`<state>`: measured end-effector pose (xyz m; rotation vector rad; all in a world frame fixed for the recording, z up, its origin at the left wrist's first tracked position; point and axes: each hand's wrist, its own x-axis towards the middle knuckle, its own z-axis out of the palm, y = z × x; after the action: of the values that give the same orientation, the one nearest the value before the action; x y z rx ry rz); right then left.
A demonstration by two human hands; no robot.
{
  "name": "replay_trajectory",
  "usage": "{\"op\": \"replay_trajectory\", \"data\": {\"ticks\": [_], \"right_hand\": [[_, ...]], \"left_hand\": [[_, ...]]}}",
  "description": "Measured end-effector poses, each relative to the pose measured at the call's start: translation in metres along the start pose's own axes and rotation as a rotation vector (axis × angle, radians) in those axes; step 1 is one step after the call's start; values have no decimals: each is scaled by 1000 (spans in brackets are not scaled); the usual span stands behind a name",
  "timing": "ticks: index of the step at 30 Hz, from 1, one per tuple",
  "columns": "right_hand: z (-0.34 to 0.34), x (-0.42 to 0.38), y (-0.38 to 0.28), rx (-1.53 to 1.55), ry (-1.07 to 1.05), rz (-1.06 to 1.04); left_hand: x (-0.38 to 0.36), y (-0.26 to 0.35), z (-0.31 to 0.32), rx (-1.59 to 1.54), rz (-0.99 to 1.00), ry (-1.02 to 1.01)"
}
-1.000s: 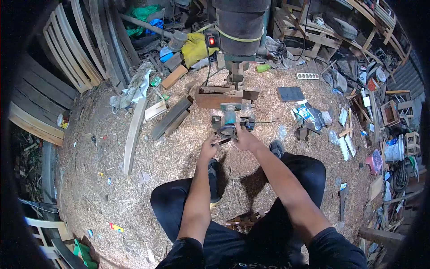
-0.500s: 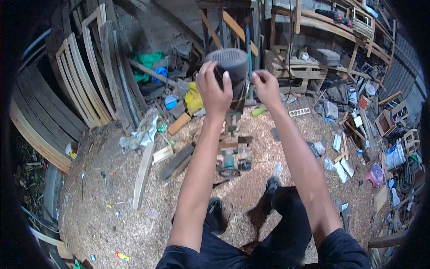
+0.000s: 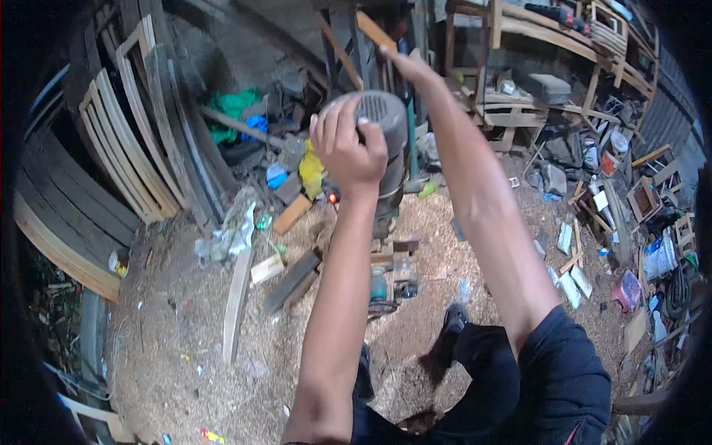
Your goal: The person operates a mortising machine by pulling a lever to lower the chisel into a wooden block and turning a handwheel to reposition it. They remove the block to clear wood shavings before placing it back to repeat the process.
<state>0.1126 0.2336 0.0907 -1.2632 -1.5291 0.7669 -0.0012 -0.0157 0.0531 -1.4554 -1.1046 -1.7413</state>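
Note:
A grey cylindrical motor (image 3: pixel 394 126) with a vented round cap stands upright on a machine in front of me. My left hand (image 3: pixel 347 144) lies against the left side of its cap, fingers spread and slightly curved. Beyond the motor, my right hand (image 3: pixel 409 67) reaches up and away with fingers stretched out. Its fingertips are near the lower end of a slanted orange-brown wood strip (image 3: pixel 377 31); contact cannot be made out. A small red light (image 3: pixel 333 198) glows beside my left wrist. Lower machine parts (image 3: pixel 380 285) show between my forearms.
Curved wooden boards (image 3: pixel 126 141) lean along the left wall. Loose wood pieces (image 3: pixel 237 304) lie on the shaving-covered floor (image 3: pixel 178 371). A wooden rack (image 3: pixel 541 30) stands at the back right, with boxes, a pink basket (image 3: pixel 627 289) and scrap along the right side.
My right hand has moved from beside the motor up and away toward the slanted wood strip. My left hand stays at the motor cap. The red light now shows.

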Motion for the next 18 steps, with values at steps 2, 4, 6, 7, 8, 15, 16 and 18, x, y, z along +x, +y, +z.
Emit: {"op": "replay_trajectory", "data": {"ticks": [2,4,6,7,8,15,16,18], "right_hand": [[20,-1,-8,45,249,-41],[21,-11,-18,135,272,-39],[13,-16,-31,254,246,-32],[7,-20,-38,312,230,-25],[1,-25,-47,361,214,-20],[-33,-97,-73,531,158,-33],[-36,-117,-75,547,185,-54],[-43,-140,-74,597,108,-49]], "left_hand": [[-1,-3,2,16,10,13],[-1,-2,2,4,28,34],[-3,-7,6,-16,25,62],[-5,-7,6,-13,26,63],[-5,-8,4,-11,30,66],[-16,-9,4,-2,16,69],[-19,-9,4,-5,18,68],[-23,-10,2,13,24,71]]}}
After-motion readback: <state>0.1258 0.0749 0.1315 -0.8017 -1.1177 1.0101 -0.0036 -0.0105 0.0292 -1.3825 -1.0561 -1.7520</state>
